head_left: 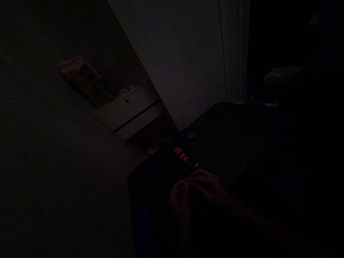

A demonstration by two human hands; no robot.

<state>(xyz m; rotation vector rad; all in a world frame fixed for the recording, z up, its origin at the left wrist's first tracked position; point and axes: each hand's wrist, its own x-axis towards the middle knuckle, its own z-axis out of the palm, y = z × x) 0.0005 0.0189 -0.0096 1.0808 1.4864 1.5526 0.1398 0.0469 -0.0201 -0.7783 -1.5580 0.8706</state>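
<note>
The view is very dark. My left hand (180, 195) and my right hand (206, 184) meet over the near part of a dark table (234, 139), fingertips pressed together. Whatever lies between the fingertips is too small and dim to name. Just beyond my hands, several small red-orange blocks (183, 156) lie in a slanting row on the table. A smaller red-orange piece (196, 165) sits apart from them, close to my right fingers. Farther back there is a small purple object (191, 136) near the table's far edge.
Past the table stands a pale panelled door (190, 62). A drawer unit (130, 110) is at the left, with a colourful bag (85, 78) on top. On the right, a white cable (260, 96) curls near a pale box-like object (282, 75).
</note>
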